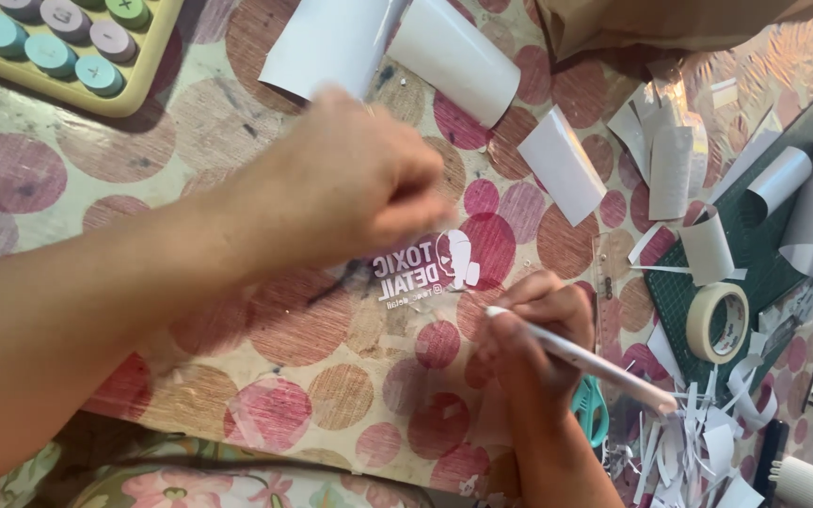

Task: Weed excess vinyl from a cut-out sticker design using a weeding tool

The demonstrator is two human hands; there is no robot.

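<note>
My left hand (pixel 350 183) reaches in from the left, blurred by motion, with its fingers pinched together at the upper edge of a clear film sheet (pixel 397 320). The sheet carries a white lettered sticker (pixel 425 268) and lies on the dotted tablecloth. My right hand (pixel 534 329) comes up from the bottom and grips a white pen-shaped tool (pixel 581 362). The tool's tip rests at the sheet's right side, just below the sticker.
A pastel-keyed calculator (pixel 68 47) sits at the top left. Curled white paper pieces (pixel 454 56) lie along the top. To the right are a green cutting mat (pixel 755 245), a tape roll (pixel 717 323), a clear ruler (pixel 607 292), teal scissors (pixel 593 409) and paper scraps (pixel 698 452).
</note>
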